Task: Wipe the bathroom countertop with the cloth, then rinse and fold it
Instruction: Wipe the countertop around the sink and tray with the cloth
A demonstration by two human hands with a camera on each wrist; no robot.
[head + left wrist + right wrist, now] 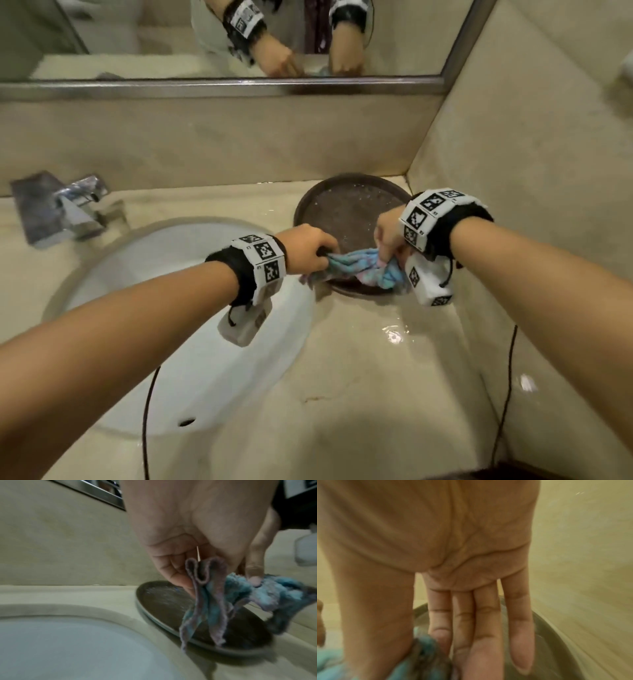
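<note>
A blue and pink cloth (356, 270) is stretched, bunched, between my two hands just above the near edge of a dark round tray (346, 209). My left hand (320, 253) grips its left end with curled fingers; in the left wrist view the cloth (223, 595) hangs in folds from that hand (197, 547) over the tray (163, 601). My right hand (385, 240) holds the right end. In the right wrist view its thumb and forefinger pinch the cloth (423, 655) while the other fingers (518, 628) stay straight. The beige countertop (376, 377) looks wet.
A white sink basin (191, 342) lies left of the tray, with a chrome faucet (61, 209) behind it. A mirror (137, 41) runs along the back wall. A side wall (513, 171) closes the right. Thin cables hang from both wrists.
</note>
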